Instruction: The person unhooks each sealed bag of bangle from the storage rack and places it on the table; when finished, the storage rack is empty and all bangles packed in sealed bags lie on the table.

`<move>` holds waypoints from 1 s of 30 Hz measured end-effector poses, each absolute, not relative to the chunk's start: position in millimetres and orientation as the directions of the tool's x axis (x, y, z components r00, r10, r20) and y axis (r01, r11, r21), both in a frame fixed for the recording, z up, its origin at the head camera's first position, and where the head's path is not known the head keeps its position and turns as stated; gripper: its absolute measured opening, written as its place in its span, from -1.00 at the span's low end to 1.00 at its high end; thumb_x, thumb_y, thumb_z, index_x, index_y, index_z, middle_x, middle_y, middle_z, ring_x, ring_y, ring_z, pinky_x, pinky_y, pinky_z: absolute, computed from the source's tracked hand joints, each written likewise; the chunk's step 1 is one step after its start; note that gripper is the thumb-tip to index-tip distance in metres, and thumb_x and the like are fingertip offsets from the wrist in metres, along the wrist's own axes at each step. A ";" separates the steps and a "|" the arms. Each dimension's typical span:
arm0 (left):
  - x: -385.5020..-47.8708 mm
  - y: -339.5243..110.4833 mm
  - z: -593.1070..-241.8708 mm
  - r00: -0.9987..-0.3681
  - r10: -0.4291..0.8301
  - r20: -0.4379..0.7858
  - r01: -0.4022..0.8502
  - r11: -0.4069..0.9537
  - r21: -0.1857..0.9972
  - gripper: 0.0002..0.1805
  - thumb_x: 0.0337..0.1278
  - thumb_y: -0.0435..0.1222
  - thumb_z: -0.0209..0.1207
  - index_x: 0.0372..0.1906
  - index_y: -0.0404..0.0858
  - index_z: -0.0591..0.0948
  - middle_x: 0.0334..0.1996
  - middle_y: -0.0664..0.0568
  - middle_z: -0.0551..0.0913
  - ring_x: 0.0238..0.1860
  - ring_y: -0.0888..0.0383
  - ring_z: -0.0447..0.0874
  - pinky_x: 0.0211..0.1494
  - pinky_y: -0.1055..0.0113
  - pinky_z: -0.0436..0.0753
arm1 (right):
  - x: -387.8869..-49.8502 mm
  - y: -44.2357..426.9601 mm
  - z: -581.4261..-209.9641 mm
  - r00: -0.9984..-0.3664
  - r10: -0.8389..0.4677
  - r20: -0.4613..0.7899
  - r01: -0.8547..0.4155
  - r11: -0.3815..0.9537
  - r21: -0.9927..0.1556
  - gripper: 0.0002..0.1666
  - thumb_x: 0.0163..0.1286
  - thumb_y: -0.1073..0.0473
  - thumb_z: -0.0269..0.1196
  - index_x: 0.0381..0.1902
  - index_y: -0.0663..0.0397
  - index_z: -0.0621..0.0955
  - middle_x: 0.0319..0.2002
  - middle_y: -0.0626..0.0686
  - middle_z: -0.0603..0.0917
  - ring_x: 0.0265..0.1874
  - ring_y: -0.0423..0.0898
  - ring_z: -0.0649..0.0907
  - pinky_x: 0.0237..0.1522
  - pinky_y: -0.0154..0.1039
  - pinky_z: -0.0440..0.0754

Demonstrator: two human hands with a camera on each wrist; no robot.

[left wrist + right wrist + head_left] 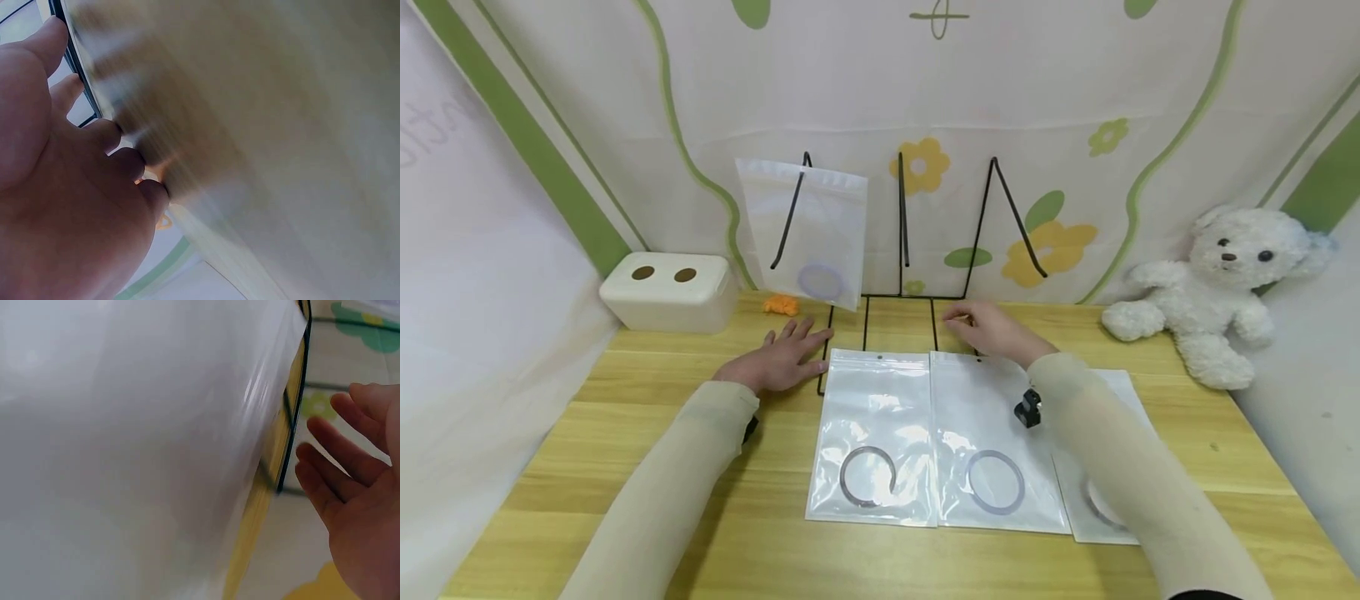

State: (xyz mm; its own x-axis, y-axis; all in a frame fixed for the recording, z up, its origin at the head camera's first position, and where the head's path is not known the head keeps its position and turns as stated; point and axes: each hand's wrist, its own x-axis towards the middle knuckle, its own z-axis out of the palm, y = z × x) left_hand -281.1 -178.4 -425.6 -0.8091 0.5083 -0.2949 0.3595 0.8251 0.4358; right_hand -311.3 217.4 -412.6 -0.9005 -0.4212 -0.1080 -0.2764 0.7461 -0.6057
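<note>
Currently the left hand (778,358) lies with its fingers spread and nearly straight, holding nothing, the tips of the index finger and thumb at the left side bar of the black wire rack (902,208), which stands at the back of the worktop (887,567). Over the rack's base, the right hand (992,329) has its fingers loosely bent and apart, with nothing gripped; whether they touch the wire I cannot tell. A clear-fronted pouch (831,217) hangs tilted from the rack's left hook, a pale ring low inside it. Three flat pouches lie side by side in front: the left one (880,417) holds a dark ring (842,475), the middle one (951,408) a pale lilac ring, and the right one (1123,392) is partly hidden by the right sleeve (1120,467). Just beyond the left fingers sits a small orange object (782,306).
</note>
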 end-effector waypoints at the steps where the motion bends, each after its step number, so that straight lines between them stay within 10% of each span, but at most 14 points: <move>1: -281.0 -178.6 -425.6 -0.810 0.508 -0.294 0.361 0.826 0.434 -0.24 0.76 0.06 -0.06 0.79 -0.08 0.03 0.77 -0.34 -0.27 0.75 -0.44 -0.43 0.69 -0.51 -0.34 | -312.4 224.3 -414.3 -0.906 -0.406 -0.120 -0.267 0.768 -0.582 -0.49 0.75 0.06 0.12 0.46 0.21 0.56 0.41 0.28 0.61 0.38 0.24 0.59 0.43 0.23 0.58; 9: -282.5 -179.4 -427.1 -0.810 0.502 -0.304 0.352 0.830 0.432 -0.23 0.75 0.07 -0.04 0.80 -0.06 0.03 0.78 -0.31 -0.28 0.76 -0.41 -0.44 0.70 -0.48 -0.36 | -318.3 270.1 -431.2 -0.880 -0.434 -0.192 -0.317 0.838 -0.445 -0.16 0.79 -0.11 0.03 0.79 0.04 0.03 0.74 0.45 -0.13 0.71 0.50 -0.04 0.66 0.48 -0.01; 30: -283.4 -179.5 -426.3 -0.803 0.519 -0.292 0.358 0.813 0.460 -0.23 0.75 0.04 -0.04 0.79 -0.09 0.03 0.77 -0.35 -0.28 0.75 -0.45 -0.44 0.68 -0.52 -0.36 | -319.6 277.6 -440.3 -0.855 -0.435 -0.284 -0.310 0.866 -0.393 -0.14 0.77 -0.27 -0.01 0.80 -0.20 0.00 0.77 0.32 -0.29 0.72 0.47 -0.30 0.59 0.63 -0.23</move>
